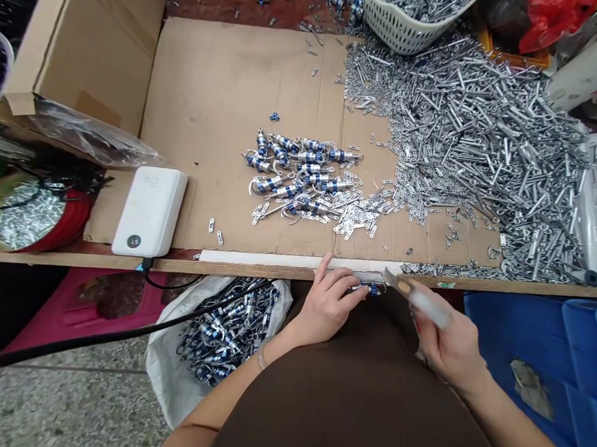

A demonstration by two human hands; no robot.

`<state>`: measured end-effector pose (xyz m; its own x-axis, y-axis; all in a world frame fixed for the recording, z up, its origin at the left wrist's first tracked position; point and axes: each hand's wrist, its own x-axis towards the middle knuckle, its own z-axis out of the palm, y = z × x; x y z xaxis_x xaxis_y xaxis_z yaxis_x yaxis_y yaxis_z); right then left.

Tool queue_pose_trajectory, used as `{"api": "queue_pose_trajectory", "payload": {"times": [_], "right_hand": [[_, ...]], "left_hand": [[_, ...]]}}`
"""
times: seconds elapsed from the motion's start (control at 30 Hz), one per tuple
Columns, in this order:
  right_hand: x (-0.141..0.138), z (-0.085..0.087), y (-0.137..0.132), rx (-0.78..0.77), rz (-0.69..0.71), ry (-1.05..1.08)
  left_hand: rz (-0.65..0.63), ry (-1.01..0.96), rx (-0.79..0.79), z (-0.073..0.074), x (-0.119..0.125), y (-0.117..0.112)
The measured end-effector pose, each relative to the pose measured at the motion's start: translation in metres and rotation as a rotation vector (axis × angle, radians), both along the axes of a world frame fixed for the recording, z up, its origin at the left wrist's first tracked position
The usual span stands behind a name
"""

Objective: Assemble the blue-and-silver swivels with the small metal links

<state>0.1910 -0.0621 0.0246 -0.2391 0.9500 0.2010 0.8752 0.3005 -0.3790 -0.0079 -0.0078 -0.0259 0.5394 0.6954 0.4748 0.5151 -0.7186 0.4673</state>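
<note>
My left hand (pixel 327 301) is at the front edge of the table. Its thumb and fingers press on a small blue-and-silver metal fitting (pixel 375 289), mostly covered by the fingertips. In my right hand (pixel 449 342) is a metal hand tool (pixel 425 307), smeared by motion, so its exact kind is unclear. The tool's tip lies just right of the fitting; whether they touch I cannot tell. Beyond my hands, a group of blue-and-silver metal fittings with curved hooks (pixel 308 173) lies on the cardboard (pixel 213 114), among small flat plates with holes (pixel 355 214).
A large heap of metal pins (pixel 515 159) covers the right side, below a white basket (pixel 398 28). To the left are a white power bank (pixel 150 208), a cardboard box (pixel 100 60) and a red bowl (pixel 71 225). A white sack (pixel 163 364) of fittings stands below the table edge.
</note>
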Motion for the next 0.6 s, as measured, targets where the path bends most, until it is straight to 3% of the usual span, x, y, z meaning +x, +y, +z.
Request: {"api": "queue_pose_trajectory", "payload": {"times": [0.13,0.3,0.43,0.5,0.6], "right_hand": [[-0.004,-0.002,-0.002,-0.114,0.018,-0.163],[-0.009,0.002,0.004,-0.153,0.019,-0.045],[-0.007,0.002,0.005,-0.232,-0.033,-0.104],[0.003,0.002,0.01,-0.2,-0.156,-0.076],[0.03,-0.006,0.025,-0.065,-0.498,-0.154]], "left_hand": [[0.005,-0.001,0.011,0.0,0.0,0.0],[0.004,-0.007,0.017,-0.001,0.0,0.0],[0.009,0.0,0.017,-0.001,0.0,0.0],[0.005,0.005,0.013,-0.001,-0.001,0.0],[0.009,0.003,-0.005,-0.002,-0.001,0.0]]}}
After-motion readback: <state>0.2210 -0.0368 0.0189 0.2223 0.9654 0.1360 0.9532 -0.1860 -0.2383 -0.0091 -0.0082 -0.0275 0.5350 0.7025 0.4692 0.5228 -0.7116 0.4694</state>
